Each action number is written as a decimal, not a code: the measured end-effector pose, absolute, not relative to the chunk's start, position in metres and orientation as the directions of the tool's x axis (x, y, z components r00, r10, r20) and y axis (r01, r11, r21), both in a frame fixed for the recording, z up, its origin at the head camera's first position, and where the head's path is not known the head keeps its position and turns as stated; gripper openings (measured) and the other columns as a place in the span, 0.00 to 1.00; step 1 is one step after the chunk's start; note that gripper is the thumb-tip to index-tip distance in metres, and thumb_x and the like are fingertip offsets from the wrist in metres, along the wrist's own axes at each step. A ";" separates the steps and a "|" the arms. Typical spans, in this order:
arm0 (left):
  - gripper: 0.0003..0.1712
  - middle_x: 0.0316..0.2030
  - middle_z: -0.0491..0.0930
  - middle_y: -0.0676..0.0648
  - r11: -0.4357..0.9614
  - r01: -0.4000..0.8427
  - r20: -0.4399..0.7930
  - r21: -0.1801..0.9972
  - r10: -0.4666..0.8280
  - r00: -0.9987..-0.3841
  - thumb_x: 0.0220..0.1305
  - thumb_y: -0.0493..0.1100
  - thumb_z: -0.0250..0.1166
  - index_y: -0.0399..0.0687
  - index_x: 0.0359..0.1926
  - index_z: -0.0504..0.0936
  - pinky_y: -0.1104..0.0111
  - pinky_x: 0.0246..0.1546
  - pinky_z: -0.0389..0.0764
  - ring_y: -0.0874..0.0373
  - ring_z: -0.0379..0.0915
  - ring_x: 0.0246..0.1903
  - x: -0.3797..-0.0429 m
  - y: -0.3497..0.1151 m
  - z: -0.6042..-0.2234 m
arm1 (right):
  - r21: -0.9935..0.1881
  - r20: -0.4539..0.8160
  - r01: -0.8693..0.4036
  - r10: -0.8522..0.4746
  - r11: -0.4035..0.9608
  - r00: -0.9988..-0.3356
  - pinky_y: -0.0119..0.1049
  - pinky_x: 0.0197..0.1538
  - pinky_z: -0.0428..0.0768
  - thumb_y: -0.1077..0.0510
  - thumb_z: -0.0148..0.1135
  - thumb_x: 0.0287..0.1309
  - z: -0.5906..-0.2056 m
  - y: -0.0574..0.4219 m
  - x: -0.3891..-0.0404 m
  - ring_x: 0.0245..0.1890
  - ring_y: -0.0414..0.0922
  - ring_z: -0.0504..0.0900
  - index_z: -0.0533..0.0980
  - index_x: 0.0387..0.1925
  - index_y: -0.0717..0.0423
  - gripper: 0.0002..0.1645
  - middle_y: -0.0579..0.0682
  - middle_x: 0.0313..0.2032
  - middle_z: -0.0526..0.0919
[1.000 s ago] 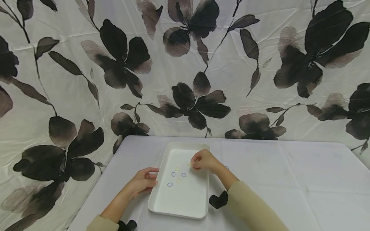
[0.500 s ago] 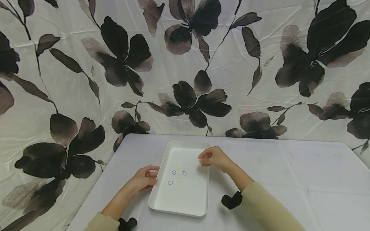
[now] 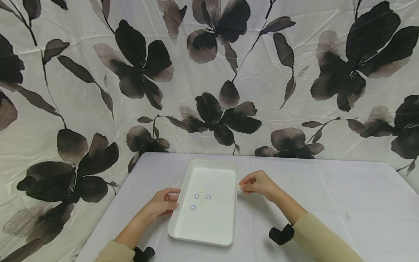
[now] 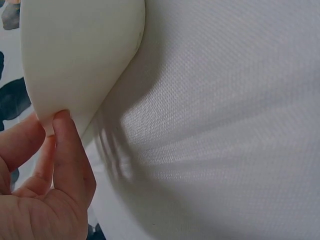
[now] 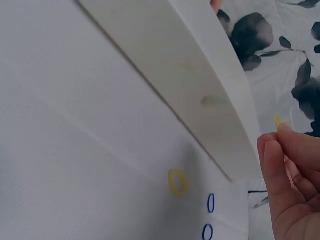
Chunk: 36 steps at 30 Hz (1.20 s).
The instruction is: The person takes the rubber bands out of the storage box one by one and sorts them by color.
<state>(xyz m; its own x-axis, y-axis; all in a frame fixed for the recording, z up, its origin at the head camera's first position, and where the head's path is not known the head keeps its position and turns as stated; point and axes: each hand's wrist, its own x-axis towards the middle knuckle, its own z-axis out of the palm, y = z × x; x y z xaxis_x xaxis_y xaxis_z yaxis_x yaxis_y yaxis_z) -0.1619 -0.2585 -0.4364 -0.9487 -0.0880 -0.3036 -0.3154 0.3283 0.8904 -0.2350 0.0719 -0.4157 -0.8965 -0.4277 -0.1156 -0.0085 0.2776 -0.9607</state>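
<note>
My left hand [image 3: 160, 205] pinches the left rim of a white tray [image 3: 203, 233] between thumb and fingers; the left wrist view shows the same grip from below. On the tray floor lie thin blue rings [image 3: 192, 207] and pale yellow rings [image 3: 202, 204]. My right hand [image 3: 258, 183] is just past the tray's right edge. In the right wrist view its thumb and finger pinch a small yellow ring [image 5: 277, 120], partly hidden by the fingertips. On the tablecloth beside the tray wall lie another yellow ring [image 5: 177, 182] and two blue rings [image 5: 210, 203].
A white cloth [image 3: 327, 203] covers the table, stretching far to the right of the tray. Behind it hangs a white curtain [image 3: 288, 87] with dark flowers. Black wrist devices [image 3: 281, 234] sit by the sleeves.
My right hand has moved rightward from over the tray to past its right edge. The yellow ring by its fingertips has left the tray floor. The left hand stays on the rim.
</note>
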 end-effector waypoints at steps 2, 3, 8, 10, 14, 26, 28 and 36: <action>0.29 0.39 0.77 0.39 0.325 -0.312 -0.303 0.893 -0.082 -0.950 0.51 0.24 0.63 0.35 0.56 0.71 0.62 0.30 0.80 0.53 0.78 0.32 -0.161 -0.259 -0.436 | -0.963 -0.119 -0.002 -0.434 0.269 -0.893 0.38 0.37 0.82 0.71 0.63 0.51 -0.417 0.077 -0.233 0.27 0.42 0.82 0.76 0.38 0.79 0.13 0.53 0.27 0.83; 0.29 0.40 0.77 0.39 0.323 -0.310 -0.302 0.894 -0.077 -0.950 0.51 0.24 0.63 0.35 0.57 0.71 0.62 0.30 0.80 0.53 0.78 0.32 -0.161 -0.259 -0.436 | -0.965 -0.122 0.002 -0.438 0.263 -0.890 0.39 0.37 0.82 0.71 0.63 0.51 -0.418 0.079 -0.232 0.28 0.42 0.82 0.76 0.38 0.80 0.14 0.53 0.27 0.83; 0.30 0.42 0.77 0.39 0.317 -0.303 -0.304 0.899 -0.048 -0.951 0.52 0.26 0.64 0.36 0.58 0.70 0.62 0.32 0.81 0.53 0.78 0.34 -0.161 -0.262 -0.436 | -0.970 -0.134 0.020 -0.463 0.243 -0.876 0.39 0.39 0.81 0.70 0.62 0.53 -0.421 0.090 -0.228 0.32 0.46 0.83 0.75 0.40 0.80 0.15 0.58 0.31 0.83; 0.30 0.42 0.77 0.39 0.313 -0.301 -0.306 0.901 -0.036 -0.951 0.52 0.26 0.64 0.36 0.58 0.70 0.62 0.32 0.81 0.53 0.78 0.34 -0.162 -0.263 -0.436 | -0.970 -0.131 0.017 -0.468 0.241 -0.874 0.40 0.39 0.81 0.70 0.62 0.53 -0.423 0.094 -0.227 0.34 0.48 0.83 0.75 0.40 0.80 0.15 0.61 0.34 0.83; 0.30 0.44 0.77 0.38 0.310 -0.299 -0.309 0.902 -0.018 -0.951 0.53 0.27 0.64 0.36 0.59 0.69 0.62 0.34 0.80 0.52 0.78 0.36 -0.161 -0.266 -0.437 | -0.966 -0.136 0.017 -0.453 0.257 -0.881 0.39 0.39 0.81 0.70 0.62 0.53 -0.427 0.102 -0.224 0.34 0.48 0.83 0.75 0.40 0.80 0.15 0.64 0.36 0.83; 0.30 0.44 0.76 0.39 0.291 -0.302 -0.313 0.908 -0.012 -0.950 0.53 0.27 0.64 0.37 0.59 0.69 0.62 0.35 0.80 0.52 0.78 0.36 -0.164 -0.267 -0.440 | -0.943 -0.170 0.036 -0.383 0.331 -0.908 0.35 0.34 0.81 0.69 0.64 0.51 -0.448 0.123 -0.218 0.27 0.40 0.81 0.78 0.36 0.76 0.11 0.56 0.28 0.84; 0.31 0.45 0.76 0.38 0.279 -0.298 -0.314 0.913 0.014 -0.949 0.54 0.28 0.63 0.36 0.61 0.67 0.61 0.36 0.80 0.52 0.78 0.37 -0.164 -0.269 -0.440 | -0.938 -0.177 0.041 -0.372 0.345 -0.911 0.34 0.33 0.80 0.67 0.65 0.50 -0.452 0.125 -0.215 0.26 0.40 0.81 0.79 0.34 0.73 0.10 0.54 0.26 0.83; 0.34 0.46 0.75 0.37 0.223 -0.278 -0.305 0.935 0.101 -0.947 0.55 0.28 0.63 0.32 0.63 0.62 0.62 0.37 0.80 0.52 0.77 0.38 -0.162 -0.275 -0.442 | -0.935 -0.158 0.013 -0.382 0.356 -0.910 0.30 0.29 0.78 0.67 0.65 0.50 -0.464 0.128 -0.211 0.23 0.38 0.78 0.79 0.33 0.73 0.10 0.50 0.24 0.83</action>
<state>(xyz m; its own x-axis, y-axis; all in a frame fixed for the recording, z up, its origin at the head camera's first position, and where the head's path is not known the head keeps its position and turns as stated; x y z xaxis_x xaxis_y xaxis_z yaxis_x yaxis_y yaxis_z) -0.1617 -0.2753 -0.4421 -0.9469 0.1009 -0.3053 -0.2776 0.2226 0.9346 -0.2115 0.1279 -0.4637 -0.9104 -0.3824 -0.1579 0.0126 0.3557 -0.9345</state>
